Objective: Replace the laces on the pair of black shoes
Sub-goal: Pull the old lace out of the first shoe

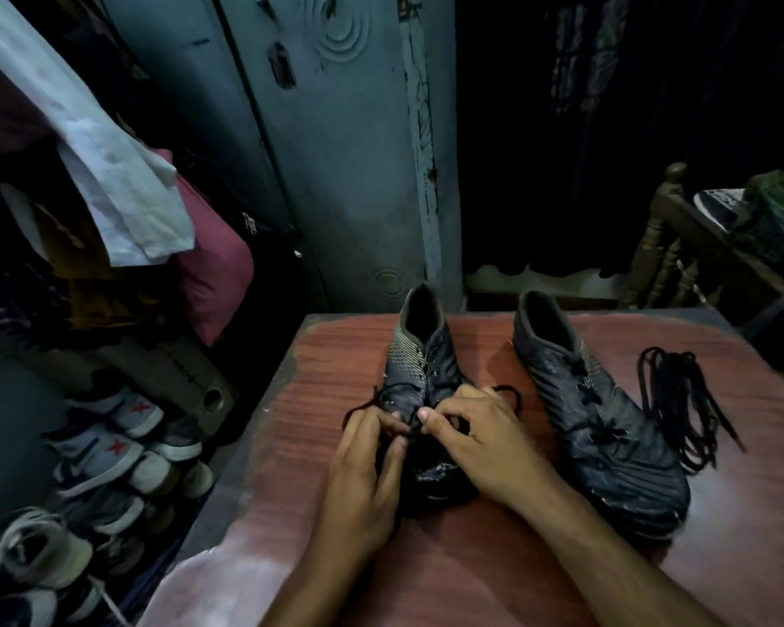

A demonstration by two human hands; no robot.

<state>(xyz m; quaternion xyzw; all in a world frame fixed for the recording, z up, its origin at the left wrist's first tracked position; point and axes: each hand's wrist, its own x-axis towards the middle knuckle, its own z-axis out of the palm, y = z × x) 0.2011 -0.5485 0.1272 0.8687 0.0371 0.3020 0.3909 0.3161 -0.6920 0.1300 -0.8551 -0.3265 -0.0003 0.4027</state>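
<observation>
Two black shoes stand on a reddish wooden table [336, 355], toes toward me. The left shoe [419, 359] is under both my hands. My left hand [367, 463] pinches a black lace [363, 407] over the shoe's lower eyelets. My right hand [480, 441] curls its fingers round the same lace, which loops out at its far side. The toe of this shoe is partly hidden by my hands. The right shoe [598, 409] lies apart, with a lace still threaded through it. A loose bundle of black laces [680, 405] lies to its right.
Several sneakers [109, 450] are piled on the floor left of the table. Clothes and a pink cushion [213, 273] hang at the left. A blue-grey door [336, 151] stands behind the table. A wooden bed rail [666, 246] is at the far right.
</observation>
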